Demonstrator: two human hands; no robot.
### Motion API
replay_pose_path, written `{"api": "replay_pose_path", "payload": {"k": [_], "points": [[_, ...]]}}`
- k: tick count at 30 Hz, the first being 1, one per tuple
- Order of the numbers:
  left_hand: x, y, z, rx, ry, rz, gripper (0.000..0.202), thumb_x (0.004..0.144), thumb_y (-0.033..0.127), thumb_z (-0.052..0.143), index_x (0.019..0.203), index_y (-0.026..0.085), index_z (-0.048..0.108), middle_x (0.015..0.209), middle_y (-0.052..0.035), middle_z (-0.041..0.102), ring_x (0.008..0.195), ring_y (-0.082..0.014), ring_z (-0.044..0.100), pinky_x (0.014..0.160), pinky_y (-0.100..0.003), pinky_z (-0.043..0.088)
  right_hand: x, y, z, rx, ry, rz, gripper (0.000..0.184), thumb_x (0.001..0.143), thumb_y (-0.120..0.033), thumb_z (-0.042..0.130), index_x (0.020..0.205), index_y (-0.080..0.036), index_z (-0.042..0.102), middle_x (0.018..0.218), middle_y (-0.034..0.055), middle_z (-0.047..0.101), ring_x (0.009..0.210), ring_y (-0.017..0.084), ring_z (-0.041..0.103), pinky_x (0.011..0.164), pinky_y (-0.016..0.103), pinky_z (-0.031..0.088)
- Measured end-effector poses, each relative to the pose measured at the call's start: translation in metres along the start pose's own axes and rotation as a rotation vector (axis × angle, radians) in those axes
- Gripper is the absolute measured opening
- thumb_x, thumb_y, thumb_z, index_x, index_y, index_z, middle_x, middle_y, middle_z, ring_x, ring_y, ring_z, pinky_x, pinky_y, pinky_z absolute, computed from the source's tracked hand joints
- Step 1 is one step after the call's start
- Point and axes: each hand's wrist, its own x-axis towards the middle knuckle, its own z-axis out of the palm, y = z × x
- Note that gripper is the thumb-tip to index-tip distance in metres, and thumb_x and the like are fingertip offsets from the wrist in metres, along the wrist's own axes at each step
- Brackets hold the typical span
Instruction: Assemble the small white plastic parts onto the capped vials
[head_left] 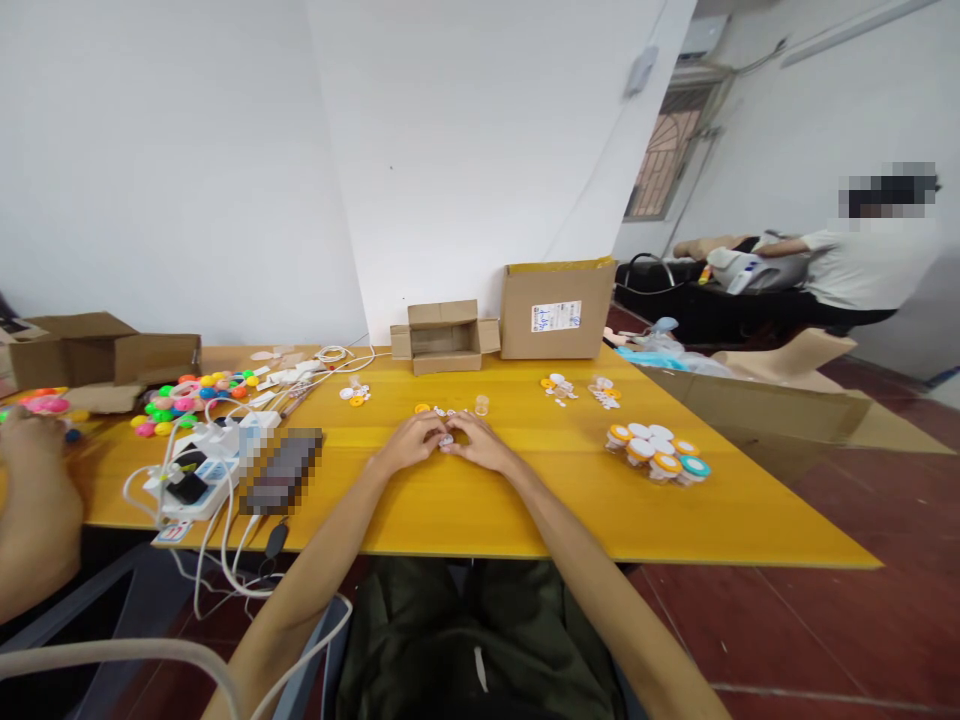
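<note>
My left hand (410,440) and my right hand (480,442) rest together on the yellow table (480,500), fingertips meeting over a small white piece (446,439) that both pinch. Just beyond them lie a few small orange and white caps (433,409) and a tiny clear cup (481,404). To the right stands a cluster of small capped containers (658,451) with orange, white and teal lids.
Two cardboard boxes (445,335) (556,309) stand at the table's far edge. Small parts (559,388) lie mid-right. At left are colourful balls (187,396), a power strip with cables (206,470), and another person's arm (34,500). A person sits far right (862,270).
</note>
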Motion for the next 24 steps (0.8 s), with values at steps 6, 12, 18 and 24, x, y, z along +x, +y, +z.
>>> {"api": "replay_pose_path", "payload": {"k": [6, 12, 18, 24], "points": [[0.001, 0.000, 0.000, 0.008, 0.000, 0.008, 0.015, 0.089, 0.015, 0.054, 0.084, 0.021, 0.067, 0.084, -0.0031, 0.066, 0.082, -0.0173, 0.061, 0.081, -0.031, 0.049, 0.000, -0.002, -0.001, 0.012, -0.005, 0.008, 0.017, 0.078, -0.028, 0.075, 0.091, -0.024, 0.065, 0.096, 0.0034, 0.063, 0.092, 0.022, 0.058, 0.085, 0.036, 0.047], [0.001, -0.002, 0.000, -0.012, -0.013, -0.002, 0.015, 0.091, 0.018, 0.053, 0.086, 0.021, 0.067, 0.085, -0.0034, 0.066, 0.082, -0.0171, 0.061, 0.081, -0.031, 0.048, 0.001, -0.001, -0.001, 0.021, -0.010, 0.007, 0.016, 0.078, -0.028, 0.075, 0.090, -0.024, 0.064, 0.095, 0.0033, 0.064, 0.093, 0.022, 0.058, 0.085, 0.036, 0.047], [0.001, -0.008, 0.000, -0.050, -0.011, 0.038, 0.019, 0.094, 0.021, 0.049, 0.084, 0.019, 0.065, 0.085, -0.0046, 0.065, 0.085, -0.0176, 0.059, 0.083, -0.031, 0.046, 0.000, 0.001, -0.001, 0.049, 0.003, 0.019, 0.020, 0.075, -0.026, 0.077, 0.090, -0.023, 0.065, 0.096, 0.0030, 0.065, 0.092, 0.021, 0.060, 0.085, 0.036, 0.048], [0.001, -0.010, 0.000, -0.051, -0.012, 0.024, 0.020, 0.095, 0.023, 0.049, 0.084, 0.019, 0.066, 0.084, -0.0050, 0.065, 0.085, -0.0186, 0.058, 0.083, -0.032, 0.045, -0.002, 0.006, -0.001, 0.121, 0.022, 0.026, 0.020, 0.073, -0.026, 0.078, 0.090, -0.023, 0.066, 0.096, 0.0023, 0.065, 0.093, 0.021, 0.062, 0.088, 0.036, 0.049]]}}
